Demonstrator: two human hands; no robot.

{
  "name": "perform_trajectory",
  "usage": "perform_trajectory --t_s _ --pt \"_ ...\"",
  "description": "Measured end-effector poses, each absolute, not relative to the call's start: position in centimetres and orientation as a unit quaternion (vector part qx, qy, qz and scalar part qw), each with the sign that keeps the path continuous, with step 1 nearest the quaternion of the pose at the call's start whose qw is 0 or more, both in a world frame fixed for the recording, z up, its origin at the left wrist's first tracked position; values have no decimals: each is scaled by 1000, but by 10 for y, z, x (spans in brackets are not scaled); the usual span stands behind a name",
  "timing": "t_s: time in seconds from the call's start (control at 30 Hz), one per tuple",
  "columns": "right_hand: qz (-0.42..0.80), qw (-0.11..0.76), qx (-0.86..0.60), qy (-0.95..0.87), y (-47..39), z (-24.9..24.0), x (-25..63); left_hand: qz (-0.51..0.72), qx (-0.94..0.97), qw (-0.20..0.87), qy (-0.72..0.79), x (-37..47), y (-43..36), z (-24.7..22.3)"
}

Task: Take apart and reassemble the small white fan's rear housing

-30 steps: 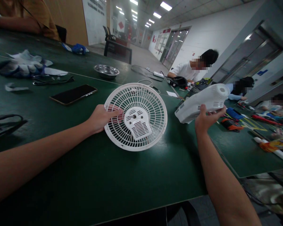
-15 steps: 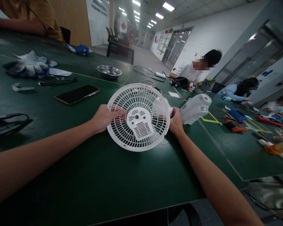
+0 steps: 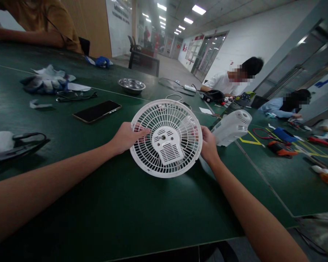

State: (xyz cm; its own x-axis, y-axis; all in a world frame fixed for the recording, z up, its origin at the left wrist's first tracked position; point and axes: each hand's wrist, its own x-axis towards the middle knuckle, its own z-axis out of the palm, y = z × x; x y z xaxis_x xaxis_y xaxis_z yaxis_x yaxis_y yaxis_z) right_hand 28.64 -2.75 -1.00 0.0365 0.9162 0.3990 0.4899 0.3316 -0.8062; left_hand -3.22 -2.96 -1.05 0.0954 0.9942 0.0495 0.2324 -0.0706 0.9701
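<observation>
A round white fan grille (image 3: 166, 147), with a slotted plate at its centre, is held tilted above the green table. My left hand (image 3: 127, 138) grips its left rim, the thumb lying over the bars and the fingers showing through from behind. At the opposite rim, my right hand (image 3: 208, 145) is closed, with most of its fingertips hidden behind the grille. Whitish shapes show dimly through the bars on that side; I cannot make out what they are. A white plastic fan housing (image 3: 232, 127) stands on the table just beyond my right hand.
Left of the grille lies a phone (image 3: 97, 111), with a metal bowl (image 3: 131, 85) farther back. Gloves (image 3: 47, 82) and a white device with black straps (image 3: 1, 142) are at the left. An orange tool (image 3: 282, 148) sits at the right. Other people sit around the tables.
The whole scene has shifted slightly rightward in view. My right hand, earlier by a white part behind the grille, now shows closer against the grille's right rim. The left hand keeps its hold.
</observation>
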Motion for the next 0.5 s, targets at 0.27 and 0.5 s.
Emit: perform_trajectory --t_s 0.27,0.5 --pt "619 412 -427 -514 -62 -9 246 450 585 457 496 -33 -29 -16" --pt "604 378 -406 -572 -72 3 241 551 570 357 494 -32 -33 -21"
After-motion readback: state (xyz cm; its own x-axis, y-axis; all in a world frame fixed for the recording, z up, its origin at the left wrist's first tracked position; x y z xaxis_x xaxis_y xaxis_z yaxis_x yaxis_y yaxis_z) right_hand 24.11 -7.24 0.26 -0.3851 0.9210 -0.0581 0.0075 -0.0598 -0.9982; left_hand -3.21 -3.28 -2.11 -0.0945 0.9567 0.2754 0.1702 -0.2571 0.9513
